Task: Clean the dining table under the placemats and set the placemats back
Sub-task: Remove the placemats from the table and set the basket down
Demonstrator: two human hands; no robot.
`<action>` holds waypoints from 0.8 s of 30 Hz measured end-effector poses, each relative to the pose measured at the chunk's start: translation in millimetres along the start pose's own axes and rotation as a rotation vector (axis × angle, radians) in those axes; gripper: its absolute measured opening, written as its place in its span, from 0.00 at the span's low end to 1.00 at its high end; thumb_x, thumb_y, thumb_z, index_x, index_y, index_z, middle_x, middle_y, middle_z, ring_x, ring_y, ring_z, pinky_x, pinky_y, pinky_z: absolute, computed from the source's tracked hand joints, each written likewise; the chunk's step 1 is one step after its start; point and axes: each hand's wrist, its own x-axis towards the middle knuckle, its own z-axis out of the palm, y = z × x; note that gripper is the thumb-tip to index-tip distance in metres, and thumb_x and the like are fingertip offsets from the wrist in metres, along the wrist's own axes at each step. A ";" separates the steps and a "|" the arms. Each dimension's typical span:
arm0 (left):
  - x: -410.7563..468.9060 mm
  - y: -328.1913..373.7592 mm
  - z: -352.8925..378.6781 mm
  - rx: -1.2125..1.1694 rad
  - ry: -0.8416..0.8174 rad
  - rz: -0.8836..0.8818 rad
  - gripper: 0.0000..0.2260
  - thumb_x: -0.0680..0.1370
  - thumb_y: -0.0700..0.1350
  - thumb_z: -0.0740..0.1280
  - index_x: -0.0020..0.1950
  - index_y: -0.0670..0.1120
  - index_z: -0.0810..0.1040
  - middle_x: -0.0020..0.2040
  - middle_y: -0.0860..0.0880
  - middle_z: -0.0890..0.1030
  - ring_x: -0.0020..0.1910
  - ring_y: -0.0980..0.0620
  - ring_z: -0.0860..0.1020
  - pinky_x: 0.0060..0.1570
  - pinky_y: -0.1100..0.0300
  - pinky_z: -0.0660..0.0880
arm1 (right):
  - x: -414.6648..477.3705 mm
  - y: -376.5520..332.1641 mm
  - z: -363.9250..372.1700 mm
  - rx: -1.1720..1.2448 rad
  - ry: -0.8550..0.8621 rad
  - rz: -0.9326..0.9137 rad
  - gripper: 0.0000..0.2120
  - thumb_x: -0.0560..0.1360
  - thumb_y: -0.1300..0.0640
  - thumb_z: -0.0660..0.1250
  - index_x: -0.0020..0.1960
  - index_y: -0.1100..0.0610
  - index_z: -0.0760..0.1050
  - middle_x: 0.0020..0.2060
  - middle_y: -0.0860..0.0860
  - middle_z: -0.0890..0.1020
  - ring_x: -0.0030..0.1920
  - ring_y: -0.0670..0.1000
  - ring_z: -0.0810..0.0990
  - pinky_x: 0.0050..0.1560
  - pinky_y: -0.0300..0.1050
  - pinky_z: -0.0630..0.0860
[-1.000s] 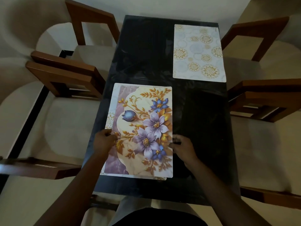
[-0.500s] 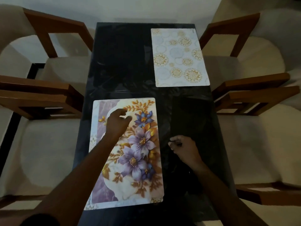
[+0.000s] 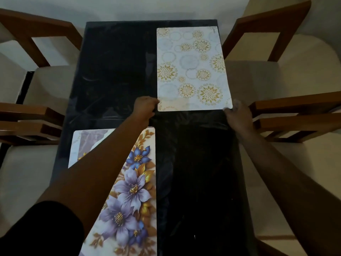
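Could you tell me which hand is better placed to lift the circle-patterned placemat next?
Probably the right hand: it sits at the near right corner of the circle-patterned placemat, its arm clear of both mats. The left hand reaches a corner, but its arm crosses the floral placemat.

Both arms reach forward, almost straight, the left slanting in from the lower left with a dark sleeve (image 3: 36, 230) at its upper part. The left hand (image 3: 145, 106) pinches the near left corner of the pale placemat (image 3: 191, 71) with curled fingers. The right hand (image 3: 238, 115), back upward, touches the near right corner with bent fingers; its grip is unclear.
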 end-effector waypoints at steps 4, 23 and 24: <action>27.4 11.0 11.3 -0.003 -0.039 -0.096 0.16 0.79 0.42 0.70 0.66 0.42 0.76 0.61 0.42 0.83 0.60 0.45 0.81 0.51 0.49 0.80 | 39.3 -5.3 -2.4 0.004 -0.003 0.051 0.26 0.84 0.54 0.65 0.79 0.61 0.66 0.75 0.56 0.73 0.74 0.58 0.71 0.66 0.44 0.67; -99.9 -29.7 -119.1 0.031 -0.111 0.068 0.13 0.82 0.31 0.65 0.62 0.44 0.82 0.49 0.46 0.87 0.44 0.50 0.86 0.42 0.59 0.85 | -111.8 -0.7 -2.3 0.661 -0.214 0.304 0.05 0.80 0.70 0.67 0.55 0.64 0.76 0.55 0.58 0.85 0.54 0.57 0.86 0.42 0.43 0.85; -114.4 -48.8 -139.2 0.047 -0.087 0.087 0.14 0.81 0.30 0.65 0.62 0.43 0.82 0.48 0.43 0.87 0.43 0.48 0.86 0.40 0.59 0.85 | -139.5 4.3 4.8 0.639 -0.247 0.312 0.04 0.80 0.70 0.67 0.53 0.64 0.76 0.54 0.58 0.85 0.52 0.56 0.86 0.42 0.44 0.85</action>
